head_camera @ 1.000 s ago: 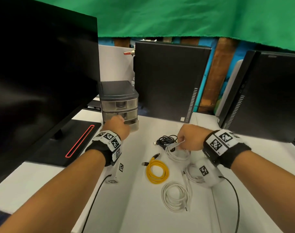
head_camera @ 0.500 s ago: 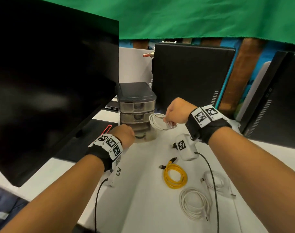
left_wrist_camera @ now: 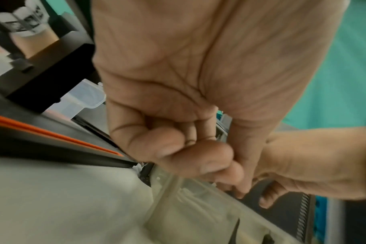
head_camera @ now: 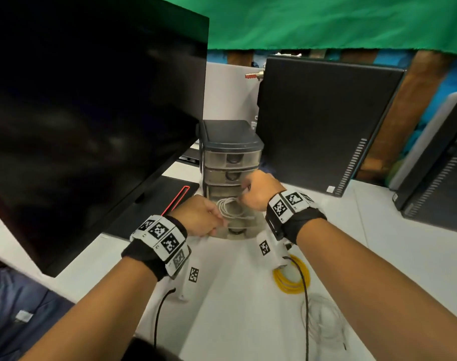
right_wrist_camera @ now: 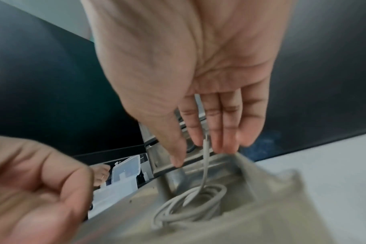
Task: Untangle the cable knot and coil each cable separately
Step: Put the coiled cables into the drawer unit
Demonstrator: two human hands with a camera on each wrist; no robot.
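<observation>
The left hand (left_wrist_camera: 178,115), fingers curled, grips the clear drawer's (left_wrist_camera: 198,206) rim; the right hand (left_wrist_camera: 316,165) sits at three o'clock.

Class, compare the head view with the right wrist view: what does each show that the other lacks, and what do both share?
Only the head view shows the yellow cable coiled on the table.

Only the right wrist view shows the right hand with straight fingers, a cable end hanging just below them.

Both show the white cable coiled in the pulled-out drawer and the left hand.
</observation>
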